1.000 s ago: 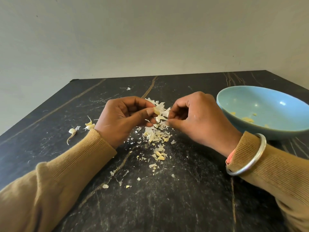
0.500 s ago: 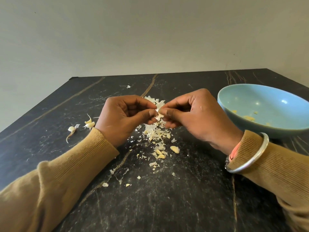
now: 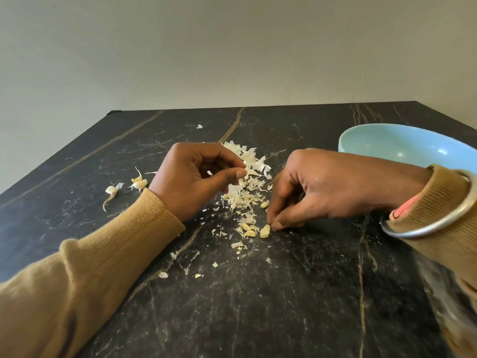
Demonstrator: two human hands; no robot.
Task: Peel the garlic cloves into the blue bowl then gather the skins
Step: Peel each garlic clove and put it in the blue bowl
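Plain pale wall (image 3: 232, 47) at 12 o'clock, behind black veined table (image 3: 258, 319). Far edge straight along the wall. Far-left corner at 11, left edge slanting from there down to 9. Right side cut off by frame. Toward 6, wide dark stretch carrying only crumbs, flanked by mustard sleeves (image 3: 90, 267) coming in from 7 and 4.

Skin pile (image 3: 249, 187) at centre, strung out roughly 12 to 6. Left hand (image 3: 193, 179) just at 9 of it, fingers curled, thumb tip against forefinger, pinching a white scrap (image 3: 252, 172) at pile's edge. Right hand (image 3: 333, 192) at 3 of pile, knuckles up, fingers curled down, thumb and forefinger tips closed on far end of a yellowish clove (image 3: 265, 231).

Clove lying on table at pile's 5 o'clock fringe, long axis about 1 to 7, free end pointing to 7. Small clove (image 3: 263, 204) just at 12 of it, loose among skins, beside the right forefinger.

Bowl (image 3: 402, 148) at 2, rim up, near right frame edge, its near side hidden behind right wrist, well apart from clove.

Unpeeled cloves (image 3: 139, 183) at 9, just past left wrist. Tailed clove (image 3: 111, 191) further out toward left edge, tail curling to 7. Silver bangle (image 3: 438, 224) over right cuff.
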